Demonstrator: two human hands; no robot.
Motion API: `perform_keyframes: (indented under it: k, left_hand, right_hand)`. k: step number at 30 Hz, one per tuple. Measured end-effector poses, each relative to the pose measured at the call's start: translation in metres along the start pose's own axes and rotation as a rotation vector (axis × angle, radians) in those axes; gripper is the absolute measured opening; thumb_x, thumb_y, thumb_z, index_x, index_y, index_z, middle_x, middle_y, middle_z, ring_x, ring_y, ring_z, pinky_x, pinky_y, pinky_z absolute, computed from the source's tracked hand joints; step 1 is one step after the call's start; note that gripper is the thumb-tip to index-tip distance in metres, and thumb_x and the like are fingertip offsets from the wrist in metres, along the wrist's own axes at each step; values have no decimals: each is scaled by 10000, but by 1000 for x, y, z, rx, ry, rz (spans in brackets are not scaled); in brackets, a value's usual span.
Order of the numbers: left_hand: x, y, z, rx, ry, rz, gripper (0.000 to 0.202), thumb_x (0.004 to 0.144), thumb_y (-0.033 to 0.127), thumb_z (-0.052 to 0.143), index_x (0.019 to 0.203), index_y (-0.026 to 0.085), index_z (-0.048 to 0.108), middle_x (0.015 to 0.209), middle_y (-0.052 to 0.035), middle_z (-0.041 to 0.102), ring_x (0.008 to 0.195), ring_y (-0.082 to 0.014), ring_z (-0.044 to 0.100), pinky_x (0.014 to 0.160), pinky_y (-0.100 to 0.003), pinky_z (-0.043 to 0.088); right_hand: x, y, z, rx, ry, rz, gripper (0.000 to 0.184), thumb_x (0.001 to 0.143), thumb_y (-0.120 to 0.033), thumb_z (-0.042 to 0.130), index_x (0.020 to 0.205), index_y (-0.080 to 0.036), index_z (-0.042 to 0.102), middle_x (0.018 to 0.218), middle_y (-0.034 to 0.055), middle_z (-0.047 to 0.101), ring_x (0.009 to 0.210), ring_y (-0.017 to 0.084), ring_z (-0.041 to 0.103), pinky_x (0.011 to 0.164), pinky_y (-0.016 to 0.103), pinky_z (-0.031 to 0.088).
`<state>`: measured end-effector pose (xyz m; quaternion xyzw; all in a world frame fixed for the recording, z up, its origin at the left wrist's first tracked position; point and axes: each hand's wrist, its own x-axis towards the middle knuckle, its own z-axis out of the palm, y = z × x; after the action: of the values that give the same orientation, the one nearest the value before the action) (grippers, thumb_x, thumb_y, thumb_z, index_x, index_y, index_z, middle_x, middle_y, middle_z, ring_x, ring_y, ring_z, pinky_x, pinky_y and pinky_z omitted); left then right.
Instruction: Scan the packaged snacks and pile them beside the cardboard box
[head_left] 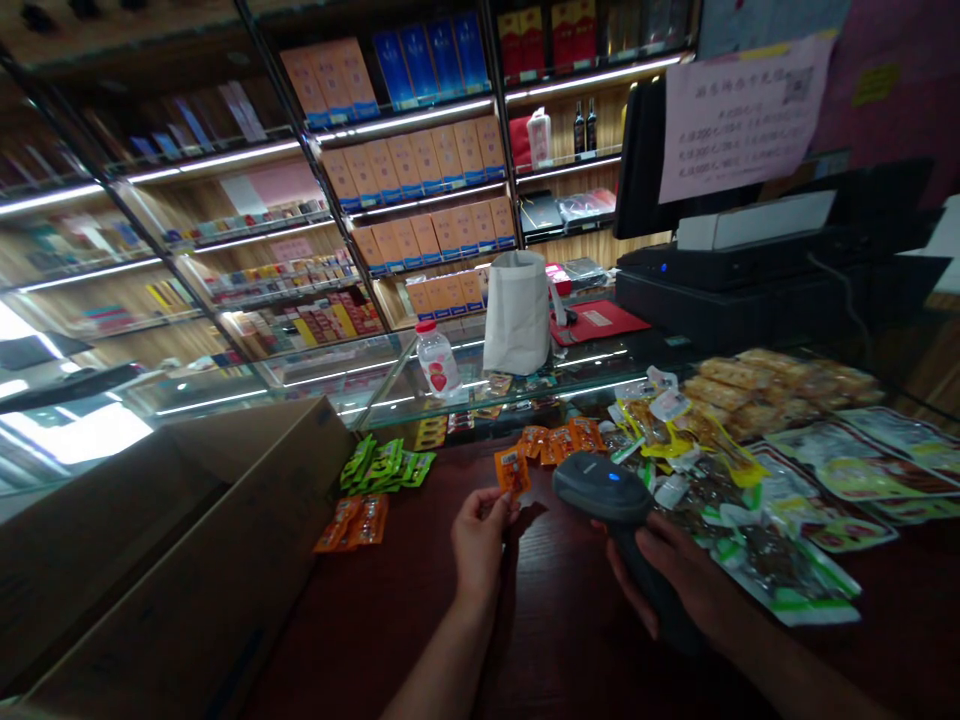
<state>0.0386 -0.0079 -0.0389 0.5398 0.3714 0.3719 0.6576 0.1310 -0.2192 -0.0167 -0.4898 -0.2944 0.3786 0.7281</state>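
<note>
My left hand (478, 545) pinches a small orange snack packet (513, 471) between thumb and fingers, raised above the dark wooden counter (420, 560). My right hand (667, 570) wraps around the grip of a black handheld barcode scanner (604, 487), its head tilted toward the orange packet and a little apart from it. Beyond the hands lie several more orange packets (559, 442), green packets (384, 465), and a spread of clear and yellow vacuum-sealed snack bags (694, 470). Larger green-and-white bags (784, 560) lie under my right hand's side.
A cardboard box (172, 530) fills the lower left. A glass display case (480, 385) stands behind the counter, holding a plastic bottle (437, 360) and a white paper bag (517, 313) on top. A black cash register (750, 265) stands at right, with stocked shelves behind.
</note>
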Motion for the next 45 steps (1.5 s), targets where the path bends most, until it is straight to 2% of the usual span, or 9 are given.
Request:
perform_keyframes:
  k: [9,13,20,26,30,35,38,41,45]
  left_hand:
    - [-2,3,-1,133,-7,50,205,665,275,734,814,138,705,742,-62,746,706,-195,709,683,-280,543]
    - [-2,3,-1,115,-4,48,212,666,279,732,821,138,704,744,-65,747,693,-196,711,676,-285,547]
    - [-2,0,-2,33,-8,32,247,654,280,774,831,130,689,749,-65,740,686,-181,711,700,-290,560]
    - [-5,1,-4,-78,21,24,325,613,308,837,808,120,659,738,-44,710,625,-136,682,626,-241,550]
    - [-5,27,-30,-146,121,50,289,657,257,823,841,126,643,739,-31,694,609,-125,680,583,-222,552]
    - [0,62,-102,-30,283,13,80,803,116,678,860,128,623,696,-28,685,563,-128,678,542,-230,571]
    - [6,73,-140,118,328,-28,81,804,80,675,843,118,615,621,-27,665,531,-139,671,524,-233,573]
    - [15,78,-155,210,324,-75,117,765,40,701,759,107,605,537,-29,627,477,-157,649,488,-251,564]
    - [31,76,-150,294,340,-79,180,720,-10,712,669,110,587,486,-20,594,419,-143,606,466,-240,538]
  right_hand:
    - [1,-1,1,-14,-35,9,460,853,-624,587,830,-166,565,657,1,622,359,61,488,328,159,397]
    - [-1,1,0,-1,-22,20,447,856,-604,592,861,-157,596,649,5,626,360,68,494,326,160,377]
    - [-6,-13,6,-92,30,45,412,854,-560,625,950,-159,645,536,-37,564,358,91,463,359,197,390]
    - [-4,-6,-1,-59,-35,42,469,875,-607,573,984,-152,595,632,-14,611,369,88,493,349,194,396]
    - [-1,1,-4,5,-8,80,473,843,-608,611,995,-163,568,672,-15,617,365,92,504,323,201,412]
    - [0,0,-1,55,16,47,459,845,-584,618,1034,-169,567,665,-27,613,347,87,489,296,192,398]
    - [-1,-2,1,64,-8,24,442,868,-566,599,1057,-169,552,653,-33,609,331,88,486,290,196,404]
    - [-2,-3,1,57,-35,15,433,888,-554,578,1071,-163,540,638,-32,611,327,87,485,290,188,393]
    - [-2,-4,-2,47,-41,52,447,870,-558,605,1058,-155,552,663,-32,617,367,78,503,321,179,420]
